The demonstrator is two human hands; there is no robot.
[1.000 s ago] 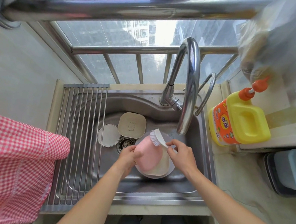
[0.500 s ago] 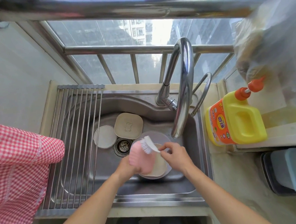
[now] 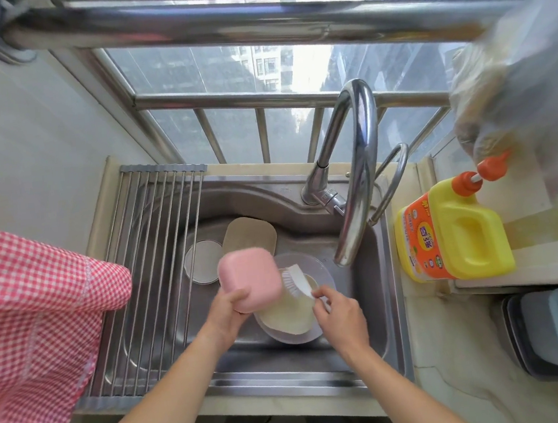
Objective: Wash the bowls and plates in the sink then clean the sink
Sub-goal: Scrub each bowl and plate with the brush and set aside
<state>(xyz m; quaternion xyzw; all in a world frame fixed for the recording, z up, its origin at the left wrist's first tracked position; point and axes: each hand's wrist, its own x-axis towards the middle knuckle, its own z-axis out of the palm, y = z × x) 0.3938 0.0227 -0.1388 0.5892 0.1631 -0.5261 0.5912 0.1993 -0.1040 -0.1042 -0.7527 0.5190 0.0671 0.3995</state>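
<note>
Pink square bowl (image 3: 249, 279) is being held above the sink (image 3: 377, 307), tilted, its underside turned up toward the camera and its opening facing down and away, so the inside is hidden. It is being gripped at its near edge by the left hand (image 3: 228, 311), thumb on the base, the other fingers out of sight beneath. A white dish brush (image 3: 295, 279) is being pinched at its handle by the right hand (image 3: 340, 315); its long axis is running from the hand up and left, bristles touching the bowl's right side. Below, a cream plate (image 3: 287, 315) is lying in a clear round bowl (image 3: 314, 266), both partly covered. Farther back, a beige square dish (image 3: 249, 235) and a white round dish (image 3: 201, 259) are being partly screened by the pink bowl. A drying rack (image 3: 146, 277) is spanning the sink's left part; a yellow detergent bottle (image 3: 458, 230) is standing at right.
</note>
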